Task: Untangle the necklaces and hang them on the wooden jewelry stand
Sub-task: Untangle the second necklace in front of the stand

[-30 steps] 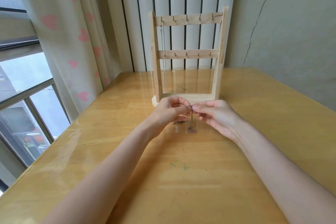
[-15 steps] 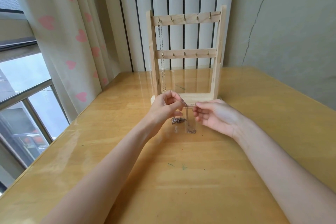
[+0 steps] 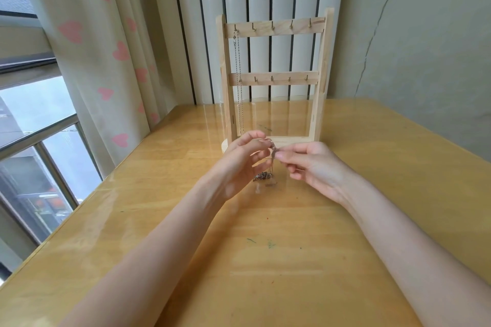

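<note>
We have one silver chain [image 3: 238,79] hanging from the top-left hook of the wooden jewelry stand [image 3: 275,79]; the rest remains a tangled clump of necklaces [image 3: 263,176] dangling just above the bench [image 3: 265,260]. Our left hand [image 3: 245,159] and right hand [image 3: 312,167], raised before the stand's base, both pinch its chain between thumb and fingers.

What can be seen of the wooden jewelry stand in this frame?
The jewelry stand is pale, unfinished-looking wood: two uprights, two crossbars with five small metal hooks each, and a flat base. It stands upright at the far side of the table, before white vertical panels. One silver chain hangs from the top bar's leftmost hook; the other hooks look bare.
</note>
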A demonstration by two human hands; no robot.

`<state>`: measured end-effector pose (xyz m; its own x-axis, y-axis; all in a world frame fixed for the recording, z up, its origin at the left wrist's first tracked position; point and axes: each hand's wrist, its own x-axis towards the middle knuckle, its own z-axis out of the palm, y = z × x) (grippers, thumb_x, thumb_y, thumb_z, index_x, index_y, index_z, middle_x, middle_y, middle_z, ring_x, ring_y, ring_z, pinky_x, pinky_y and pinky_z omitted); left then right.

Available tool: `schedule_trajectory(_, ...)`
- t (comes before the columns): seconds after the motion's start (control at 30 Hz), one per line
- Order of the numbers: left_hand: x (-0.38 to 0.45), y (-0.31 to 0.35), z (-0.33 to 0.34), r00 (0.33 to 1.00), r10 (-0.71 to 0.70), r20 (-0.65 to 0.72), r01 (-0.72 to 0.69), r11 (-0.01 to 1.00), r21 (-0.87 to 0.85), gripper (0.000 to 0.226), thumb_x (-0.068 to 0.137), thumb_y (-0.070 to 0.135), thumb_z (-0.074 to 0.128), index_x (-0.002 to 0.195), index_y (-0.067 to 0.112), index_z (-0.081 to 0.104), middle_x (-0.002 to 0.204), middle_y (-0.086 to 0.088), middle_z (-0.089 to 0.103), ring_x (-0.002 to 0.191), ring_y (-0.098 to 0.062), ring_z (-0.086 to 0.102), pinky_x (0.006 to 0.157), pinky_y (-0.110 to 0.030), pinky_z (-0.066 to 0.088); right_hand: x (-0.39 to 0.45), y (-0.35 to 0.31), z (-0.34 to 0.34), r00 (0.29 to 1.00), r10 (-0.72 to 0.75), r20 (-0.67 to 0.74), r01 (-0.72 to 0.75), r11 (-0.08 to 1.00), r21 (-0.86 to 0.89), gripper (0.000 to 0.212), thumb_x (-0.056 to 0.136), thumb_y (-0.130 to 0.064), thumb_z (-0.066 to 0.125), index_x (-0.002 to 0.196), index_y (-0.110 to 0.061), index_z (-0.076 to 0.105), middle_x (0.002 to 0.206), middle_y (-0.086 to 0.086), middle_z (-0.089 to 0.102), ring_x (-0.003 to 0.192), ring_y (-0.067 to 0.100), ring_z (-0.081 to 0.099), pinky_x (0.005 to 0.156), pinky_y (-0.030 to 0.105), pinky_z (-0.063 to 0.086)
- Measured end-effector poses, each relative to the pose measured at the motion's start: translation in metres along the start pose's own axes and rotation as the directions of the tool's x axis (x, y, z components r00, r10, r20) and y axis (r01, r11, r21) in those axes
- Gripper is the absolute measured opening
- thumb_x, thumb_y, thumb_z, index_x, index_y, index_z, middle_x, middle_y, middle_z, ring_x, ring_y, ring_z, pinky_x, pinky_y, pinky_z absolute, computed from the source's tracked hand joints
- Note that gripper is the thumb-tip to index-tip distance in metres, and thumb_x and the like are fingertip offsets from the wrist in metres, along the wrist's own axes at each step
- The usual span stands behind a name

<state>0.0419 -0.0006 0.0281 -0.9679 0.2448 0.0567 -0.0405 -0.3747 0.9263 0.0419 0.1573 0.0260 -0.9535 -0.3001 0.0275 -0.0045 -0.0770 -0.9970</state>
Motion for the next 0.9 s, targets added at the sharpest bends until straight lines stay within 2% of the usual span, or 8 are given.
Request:
schedule_trajectory(0.1,-0.001,0.0,0.006,0.999,-0.039,-0.014,0.039,0.999,0.026,0.021,0.088,-0.002,0.049,0.081,0.017,0.052,0.073,-0.001,0.053,0.049,-0.005,0.046,0.042,-0.015,0.037,0.0,0.001,0.0,0.998,0.023,-0.062,-0.025,0.999,-0.032,0.006,0.079,-0.001,0.067,0.085,0.001,0.068,0.064,0.001,0.056,0.054,0.008,0.043,0.044,0.017,0.032)
schedule_trajectory(0.27,-0.001,0.002,0.005,0.997,-0.077,-0.001,0.077,0.996,0.047,0.021,0.088,-0.005,0.043,0.084,0.015,0.05,0.068,0.002,0.049,0.045,-0.006,0.032,0.038,-0.015,0.027,0.002,-0.002,-0.012,0.985,0.102,-0.14,-0.069,0.972,0.224,0.002,0.081,-0.002,0.064,0.08,-0.003,0.066,0.06,0.002,0.057,0.048,0.009,0.044,0.039,0.017,0.03)
schedule_trajectory(0.33,-0.003,0.001,0.004,0.997,-0.073,0.006,0.071,0.984,0.165,0.021,0.088,-0.004,0.046,0.083,0.016,0.05,0.061,0.006,0.049,0.044,-0.005,0.033,0.039,-0.015,0.027,0.003,-0.001,-0.014,0.98,0.119,-0.159,-0.073,0.961,0.268,0.008,0.083,-0.002,0.061,0.076,-0.005,0.062,0.058,0.003,0.055,0.044,0.01,0.042,0.037,0.018,0.028)
schedule_trajectory(0.4,-0.004,-0.001,0.005,0.998,-0.025,-0.05,0.043,0.913,0.406,0.019,0.087,-0.001,0.05,0.082,0.017,0.049,0.059,0.008,0.049,0.042,-0.004,0.034,0.04,-0.015,0.029,0.003,-0.001,-0.014,0.979,0.122,-0.163,-0.075,0.961,0.266,0.012,0.083,-0.002,0.058,0.072,-0.008,0.057,0.056,0.002,0.052,0.042,0.01,0.039,0.037,0.019,0.026)
schedule_trajectory(0.47,-0.002,-0.006,0.005,0.989,0.055,-0.134,0.035,0.807,0.59,0.016,0.086,0.003,0.052,0.081,0.017,0.047,0.063,0.006,0.049,0.042,-0.004,0.037,0.04,-0.015,0.031,0.003,-0.001,-0.012,0.984,0.103,-0.146,-0.069,0.974,0.218,0.016,0.083,-0.002,0.057,0.069,-0.009,0.053,0.054,0.002,0.047,0.042,0.01,0.035,0.039,0.02,0.024)
schedule_trajectory(0.53,0.0,-0.01,0.003,0.973,0.164,-0.165,-0.003,0.719,0.695,0.015,0.085,0.006,0.054,0.081,0.017,0.046,0.064,0.004,0.047,0.045,-0.006,0.04,0.04,-0.014,0.031,0.002,0.0,-0.009,0.988,0.08,-0.133,-0.07,0.994,0.078,0.015,0.083,-0.001,0.057,0.071,-0.008,0.054,0.054,0.0,0.041,0.044,0.009,0.033,0.04,0.02,0.022)
schedule_trajectory(0.67,0.002,-0.015,0.0,0.936,0.344,-0.08,-0.133,0.554,0.822,0.01,0.087,0.009,0.058,0.085,0.013,0.049,0.053,0.006,0.046,0.039,-0.003,0.039,0.042,-0.011,0.029,0.0,0.005,-0.001,0.983,0.053,-0.174,-0.11,0.934,-0.34,0.004,0.084,-0.007,0.062,0.08,-0.008,0.063,0.049,-0.004,0.04,0.042,0.008,0.031,0.037,0.015,0.025)
schedule_trajectory(0.9,0.001,-0.013,0.003,0.958,0.268,-0.102,-0.106,0.663,0.741,0.028,0.095,0.021,0.051,0.07,0.008,0.053,0.054,-0.001,0.054,0.037,-0.005,0.043,0.04,-0.013,0.032,0.0,0.003,0.002,0.98,-0.002,-0.197,-0.04,0.977,-0.21,0.007,0.092,-0.008,0.049,0.086,-0.007,0.054,0.047,0.0,0.048,0.035,0.007,0.034,0.035,0.018,0.023)
